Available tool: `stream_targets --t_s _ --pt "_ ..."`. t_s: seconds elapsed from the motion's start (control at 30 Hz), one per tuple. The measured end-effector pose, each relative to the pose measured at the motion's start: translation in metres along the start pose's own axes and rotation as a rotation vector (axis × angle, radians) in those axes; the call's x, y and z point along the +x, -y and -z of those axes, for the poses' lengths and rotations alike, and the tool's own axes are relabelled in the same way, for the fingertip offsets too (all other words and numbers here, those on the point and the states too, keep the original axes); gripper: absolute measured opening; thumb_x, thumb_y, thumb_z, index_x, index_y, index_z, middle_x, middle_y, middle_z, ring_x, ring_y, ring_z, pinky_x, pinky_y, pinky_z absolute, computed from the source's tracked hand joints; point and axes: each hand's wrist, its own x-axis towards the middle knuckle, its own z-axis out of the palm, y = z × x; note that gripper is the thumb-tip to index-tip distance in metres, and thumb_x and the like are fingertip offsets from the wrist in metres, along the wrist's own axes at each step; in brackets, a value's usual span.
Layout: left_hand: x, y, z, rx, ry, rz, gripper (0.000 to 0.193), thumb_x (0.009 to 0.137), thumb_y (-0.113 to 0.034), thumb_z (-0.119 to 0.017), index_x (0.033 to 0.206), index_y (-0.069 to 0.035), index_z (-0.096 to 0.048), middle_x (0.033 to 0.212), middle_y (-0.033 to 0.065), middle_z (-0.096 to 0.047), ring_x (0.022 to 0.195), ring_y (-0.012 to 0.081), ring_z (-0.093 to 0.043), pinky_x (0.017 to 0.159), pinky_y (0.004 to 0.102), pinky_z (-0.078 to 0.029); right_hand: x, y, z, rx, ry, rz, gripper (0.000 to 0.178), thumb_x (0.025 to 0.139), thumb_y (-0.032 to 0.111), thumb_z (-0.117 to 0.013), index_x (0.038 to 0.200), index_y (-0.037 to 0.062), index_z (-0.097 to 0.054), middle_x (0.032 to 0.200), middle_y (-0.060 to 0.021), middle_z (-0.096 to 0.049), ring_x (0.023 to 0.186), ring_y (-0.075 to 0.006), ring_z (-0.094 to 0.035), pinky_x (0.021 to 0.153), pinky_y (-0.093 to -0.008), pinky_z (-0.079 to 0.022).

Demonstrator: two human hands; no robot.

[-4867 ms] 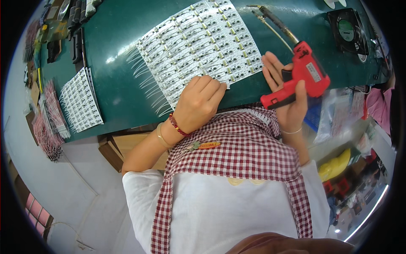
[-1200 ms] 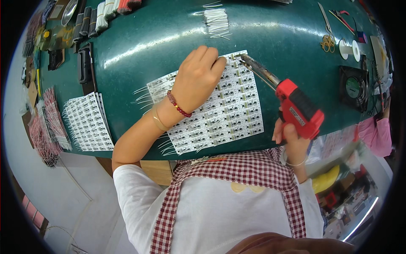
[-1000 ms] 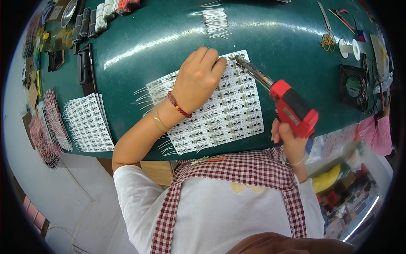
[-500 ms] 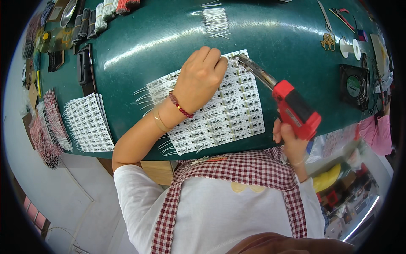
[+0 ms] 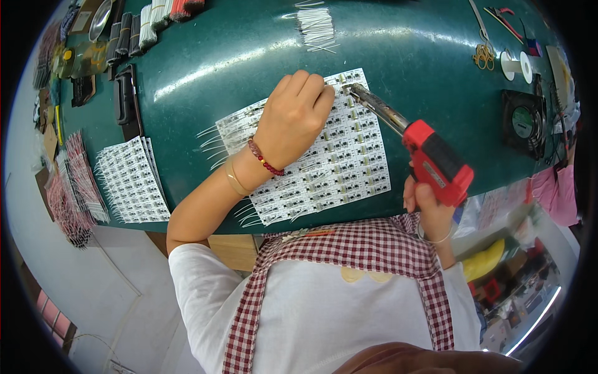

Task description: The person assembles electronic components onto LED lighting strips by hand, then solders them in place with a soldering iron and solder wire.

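Observation:
A white circuit board panel (image 5: 367, 149) lies on the green bench, set with rows of small dark parts. Several thin white wires (image 5: 208, 146) stick out past its left side. My left hand (image 5: 296, 115) is closed above the panel's upper part, knuckles up; its fingertips and whatever they pinch are hidden. My right hand (image 5: 433, 209) grips a red and black soldering gun (image 5: 439, 162) by its handle. The gun's metal tip meets the panel near its top right corner, just right of my left fingers.
Beyond the panel lies a bundle of white wires (image 5: 316, 28). More panels (image 5: 131, 181) are stacked at left, beside red and white wire bundles (image 5: 78, 181). Toward the right are gold-handled scissors (image 5: 483, 57), a white spool (image 5: 517, 66) and a black fan (image 5: 522, 124).
The soldering gun's tip has shifted slightly down and left over the panel. My left hand stays nearly in place, still closed.

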Motion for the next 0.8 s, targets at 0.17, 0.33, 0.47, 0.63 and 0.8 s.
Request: stream_targets --t_s 0.17,0.33,0.47,0.63,0.8 --pt "0.001 -0.002 -0.001 -0.021 0.024 0.009 0.014 0.07 -0.003 -0.06 0.083 0.003 -0.061 0.078 0.0089 -0.049 0.075 0.0221 -0.05 0.067 0.0319 -0.045 0.0 -0.003 0.0 -0.012 -0.043 -0.018 0.014 0.087 0.013 -0.069 0.084 0.0017 -0.06 0.072 -0.0018 -0.059 0.056 -0.0081 -0.054 0.051 -0.0226 -0.042" --pt "0.003 -0.003 0.001 -0.024 0.034 0.019 0.012 0.069 -0.003 -0.059 0.081 0.002 -0.061 0.078 0.0089 -0.049 0.075 0.0221 -0.05 0.067 0.0318 -0.045 0.001 -0.006 0.001 -0.017 -0.051 -0.015 0.012 0.085 0.01 -0.07 0.087 0.0014 -0.063 0.072 -0.0011 -0.061 0.058 -0.0075 -0.055 0.052 -0.0223 -0.043" --pt "0.005 -0.005 0.001 -0.019 0.051 0.033 0.01 0.069 -0.002 -0.059 0.077 0.002 -0.06 0.077 0.0092 -0.049 0.075 0.0222 -0.05 0.068 0.0317 -0.045 0.001 -0.014 0.007 -0.135 -0.033 0.052 0.011 0.084 0.009 -0.07 0.089 0.0016 -0.064 0.071 -0.0003 -0.061 0.059 -0.0072 -0.054 0.054 -0.0229 -0.044" --pt "0.005 -0.006 0.002 -0.003 0.065 0.039 0.009 0.068 -0.002 -0.059 0.076 0.002 -0.06 0.077 0.0093 -0.049 0.075 0.0225 -0.05 0.069 0.0316 -0.045 -0.003 -0.004 0.003 -0.062 -0.086 -0.046 0.011 0.085 0.011 -0.07 0.088 0.002 -0.064 0.071 0.0003 -0.06 0.06 -0.007 -0.054 0.055 -0.0233 -0.044" --pt "0.005 -0.006 0.004 -0.01 0.074 0.041 0.011 0.068 -0.002 -0.06 0.078 0.002 -0.06 0.077 0.0091 -0.049 0.075 0.0226 -0.05 0.068 0.0319 -0.045 -0.003 0.0 0.003 -0.072 -0.043 -0.011 0.012 0.086 0.012 -0.069 0.087 0.0015 -0.063 0.07 0.0004 -0.059 0.057 -0.0069 -0.052 0.052 -0.0227 -0.041"
